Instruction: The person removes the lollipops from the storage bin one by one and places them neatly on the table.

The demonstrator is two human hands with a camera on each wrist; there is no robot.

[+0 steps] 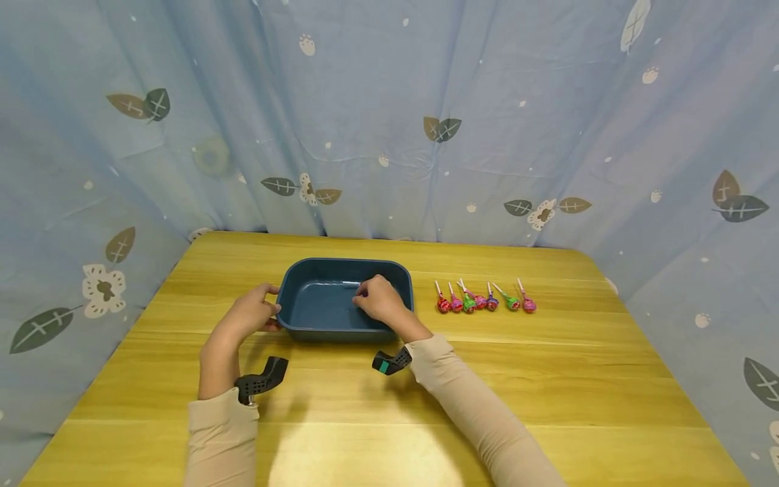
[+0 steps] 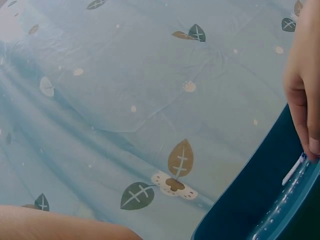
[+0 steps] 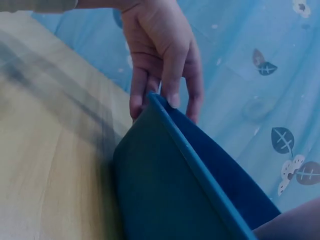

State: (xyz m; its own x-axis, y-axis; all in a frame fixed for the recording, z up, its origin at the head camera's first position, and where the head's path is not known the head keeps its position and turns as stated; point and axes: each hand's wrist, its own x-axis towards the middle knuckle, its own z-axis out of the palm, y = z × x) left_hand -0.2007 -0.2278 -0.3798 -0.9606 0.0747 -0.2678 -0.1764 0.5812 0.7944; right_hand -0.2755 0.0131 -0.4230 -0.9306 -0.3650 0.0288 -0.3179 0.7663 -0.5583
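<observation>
A dark blue rectangular basin (image 1: 341,334) stands on the table. My left hand (image 1: 248,312) grips its left end, and in the right wrist view the left hand (image 3: 167,60) has a digit on the rim with other fingers outside the wall. My right hand (image 1: 382,301) is inside the basin near its right end, fingertips low. Between those fingertips the left wrist view shows a lollipop (image 2: 293,170); its white stick sticks out, and the fingers mostly hide its head.
Several wrapped lollipops (image 1: 468,304) lie in a row on the wooden table (image 1: 548,379), right of the basin, sticks pointing away. Behind and at the sides hangs a light blue patterned curtain (image 1: 389,101). Each wrist wears a black camera mount (image 1: 262,382).
</observation>
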